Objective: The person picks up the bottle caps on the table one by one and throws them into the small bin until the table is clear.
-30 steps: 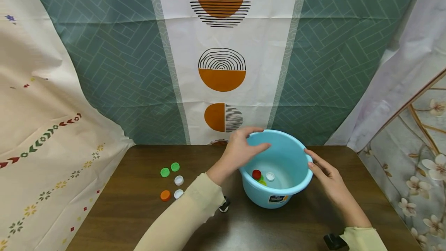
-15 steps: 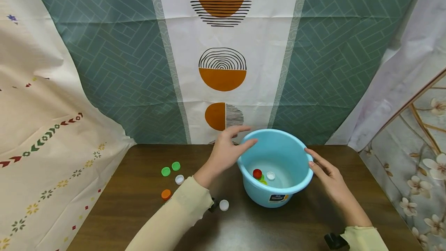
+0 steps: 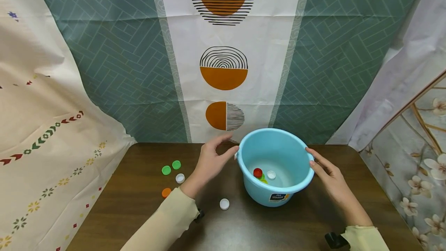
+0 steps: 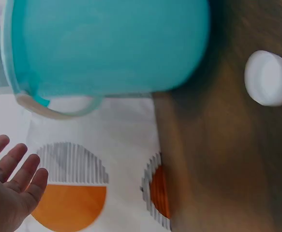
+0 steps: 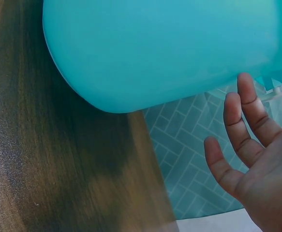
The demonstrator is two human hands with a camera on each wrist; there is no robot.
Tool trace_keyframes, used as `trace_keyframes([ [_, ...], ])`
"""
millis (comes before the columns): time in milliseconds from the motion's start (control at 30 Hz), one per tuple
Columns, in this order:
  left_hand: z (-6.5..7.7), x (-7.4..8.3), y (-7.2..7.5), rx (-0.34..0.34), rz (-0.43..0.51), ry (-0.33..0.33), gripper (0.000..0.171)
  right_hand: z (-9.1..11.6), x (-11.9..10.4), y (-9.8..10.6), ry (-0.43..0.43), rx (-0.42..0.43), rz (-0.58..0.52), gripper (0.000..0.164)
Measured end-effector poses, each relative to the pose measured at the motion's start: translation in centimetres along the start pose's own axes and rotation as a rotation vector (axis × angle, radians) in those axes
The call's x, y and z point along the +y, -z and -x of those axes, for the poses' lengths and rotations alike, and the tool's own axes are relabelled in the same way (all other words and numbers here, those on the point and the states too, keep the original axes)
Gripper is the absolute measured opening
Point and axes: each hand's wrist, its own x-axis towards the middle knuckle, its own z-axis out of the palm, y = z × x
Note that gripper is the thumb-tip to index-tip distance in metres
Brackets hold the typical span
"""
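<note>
A light blue plastic tub stands upright on the table. Inside it lie a red bottle cap, a white cap and yellow and green caps partly overlapping. Just off the tub's left rim is my left hand, thumb and fingers spread with nothing between them; the left wrist view shows its fingers apart from the tub. At the opposite side, my right hand touches the rim with thumb and forefinger. Its other fingers are spread loosely beside the wall in the right wrist view, not wrapped round it.
Left on the dark wooden table lie two green caps, a white cap and an orange cap. Another white cap sits nearer the tub. A patterned curtain hangs behind the table's far edge.
My left hand has moved left, from over the tub to outside its left rim. The white cap near the tub has come into full view. The right hand stays at the rim.
</note>
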Motion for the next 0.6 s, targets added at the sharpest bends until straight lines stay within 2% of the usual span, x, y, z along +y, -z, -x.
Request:
trace_keyframes([
  [133, 0.9, -1.3, 0.4, 0.002, -0.054, 0.02, 0.049, 0.0, 0.1, 0.0, 0.007, -0.001, -0.007, 0.047],
  [267, 1.8, -2.6, 0.7, -0.025, -0.097, 0.047, 0.052, 0.0, 0.0, 0.0, 0.008, -0.002, -0.01, 0.047],
  [500, 3.6, -4.3, 1.0, -0.111, -0.231, 0.077, 0.056, 0.0, 0.0, 0.0, 0.005, -0.001, -0.003, 0.046],
  [600, 4.3, -4.6, 1.0, -0.179, -0.311, 0.082, 0.062, 0.0, -0.1, 0.0, 0.004, -0.001, -0.005, 0.046],
])
